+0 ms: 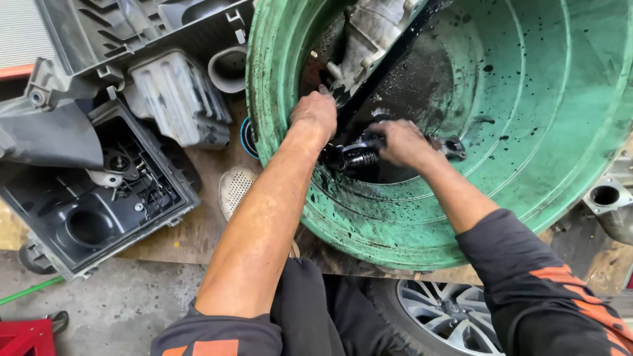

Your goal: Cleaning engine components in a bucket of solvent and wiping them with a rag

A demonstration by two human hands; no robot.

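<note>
Head view, looking down. Item: black oily cylindrical part [356, 157], centre of frame, low inside the green tub [541, 99]. My right hand [403, 142] has its fingers wrapped around one end of it. My left hand [315, 113] rests on the tub's inner wall beside the grey metal casting [369, 33], upper centre; whether its fingers grip anything I cannot tell. Step, as I judge it: working the black part over the oil-spattered tub. Any next move calls for a firm hold, since everything looks slick. Also present: black plastic housing [86, 204], left; alloy wheel [448, 316], bottom right.
</note>
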